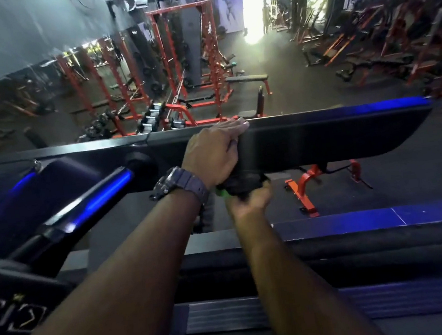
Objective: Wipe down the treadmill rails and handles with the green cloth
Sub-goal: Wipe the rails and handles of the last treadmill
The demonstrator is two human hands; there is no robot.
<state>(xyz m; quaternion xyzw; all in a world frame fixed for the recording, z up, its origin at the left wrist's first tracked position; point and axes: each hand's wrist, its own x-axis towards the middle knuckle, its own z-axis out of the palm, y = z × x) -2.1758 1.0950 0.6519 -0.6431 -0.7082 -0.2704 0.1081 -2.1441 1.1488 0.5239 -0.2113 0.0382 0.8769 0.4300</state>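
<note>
Red racks [188, 56] and weight benches [247, 79] fill the dim gym floor beyond, with bright daylight pouring through a doorway [254, 14] at the far end. Up close, a long black treadmill rail [336, 135] runs straight across the view, a blue gleam along its right end. The left hand [212, 154] is draped over the rail near its middle, fingers laid flat along the top edge, palm against the near face, a dark watch [180, 186] on the wrist. Just below it, the right hand [249, 200] comes up under the rail's lower edge, fingers curled around a dark bunched mass. A small flash of the green cloth [221, 192] peeks out at the left of that hand, right against the underside of the rail and touching the heel of the left hand. Most of the cloth is hidden in the grip and in shadow. To the left, a slanted black handle [89, 201] with a blue reflection angles down towards the console corner. Beneath both forearms lies the dark treadmill deck [400, 301].
</note>
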